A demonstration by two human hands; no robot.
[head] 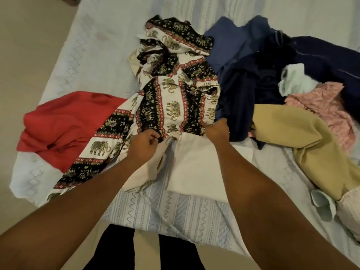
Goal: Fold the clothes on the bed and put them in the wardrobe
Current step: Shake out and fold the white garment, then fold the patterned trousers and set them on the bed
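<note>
An elephant-print garment [171, 90] in black, white and red lies crumpled down the middle of the bed [87, 55]. A cream cloth [194, 162] lies spread below it, near the bed's front edge. My left hand [143, 146] pinches fabric where the cream cloth meets the print garment. My right hand [217, 130] grips the top right edge of the cream cloth, fingers tucked under the print garment. No wardrobe is in view.
A red garment [62, 127] lies at the left. Navy and blue clothes [263, 61] are piled at the right, with a pink piece [327, 110], a pale mint piece [296, 78] and tan trousers [303, 145]. Floor [25, 45] shows left of the bed.
</note>
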